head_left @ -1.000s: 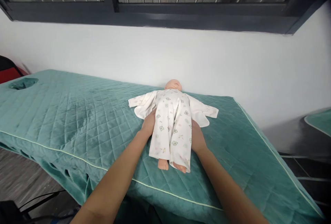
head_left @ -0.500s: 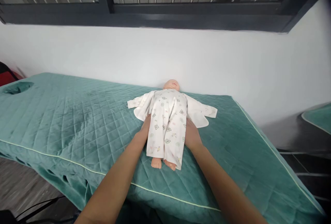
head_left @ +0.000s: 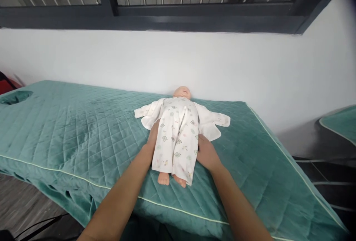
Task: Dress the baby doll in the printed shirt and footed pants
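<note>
A baby doll [head_left: 182, 93] lies on its back on a green quilted bed [head_left: 78, 126], head toward the wall. White printed trousers [head_left: 174, 144] cover its body and legs, and a white open jacket [head_left: 213, 124] spreads out beneath it. Two bare feet [head_left: 170, 179] stick out of the trouser legs. My left hand [head_left: 152, 137] rests against the left side of the trousers with its fingers tucked under the cloth. On the right side, my right hand [head_left: 205, 152] presses the doll's hip, fingers partly hidden by the fabric.
The bed has a face hole [head_left: 15, 97] at its far left end and a pale piping line along its front edge. A white wall [head_left: 250, 70] runs behind it under a dark-framed window. Another green bed corner [head_left: 339, 122] shows at right.
Both hands have stayed at the doll's sides and slipped slightly down toward the hips. The view has shifted a little, with the doll lying in the same pose.
</note>
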A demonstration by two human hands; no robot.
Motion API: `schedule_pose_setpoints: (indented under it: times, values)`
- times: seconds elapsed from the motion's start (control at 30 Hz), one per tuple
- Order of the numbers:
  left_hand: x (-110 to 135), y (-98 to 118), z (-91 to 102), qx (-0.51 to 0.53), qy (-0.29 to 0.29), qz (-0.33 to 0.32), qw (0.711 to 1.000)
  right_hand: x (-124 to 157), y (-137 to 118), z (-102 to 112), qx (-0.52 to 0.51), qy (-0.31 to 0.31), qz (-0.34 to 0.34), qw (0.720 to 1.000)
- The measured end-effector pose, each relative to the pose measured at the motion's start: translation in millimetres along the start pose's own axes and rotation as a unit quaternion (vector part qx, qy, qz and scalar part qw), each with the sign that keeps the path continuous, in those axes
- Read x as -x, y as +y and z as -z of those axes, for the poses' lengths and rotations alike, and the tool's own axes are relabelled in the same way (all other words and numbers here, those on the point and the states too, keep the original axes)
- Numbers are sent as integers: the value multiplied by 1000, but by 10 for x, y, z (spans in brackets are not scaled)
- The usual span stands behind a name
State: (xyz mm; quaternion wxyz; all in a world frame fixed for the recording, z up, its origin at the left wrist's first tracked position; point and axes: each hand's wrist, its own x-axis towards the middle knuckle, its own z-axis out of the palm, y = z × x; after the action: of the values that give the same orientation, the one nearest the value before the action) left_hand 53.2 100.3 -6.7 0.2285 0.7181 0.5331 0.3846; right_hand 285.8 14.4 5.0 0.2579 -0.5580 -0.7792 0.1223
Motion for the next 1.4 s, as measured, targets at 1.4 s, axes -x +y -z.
schedule_pose_setpoints:
  times: [1.4]
  values:
    - [182,-444,465,-247,125,155,948,-319,545,602,99,57,-357,927]
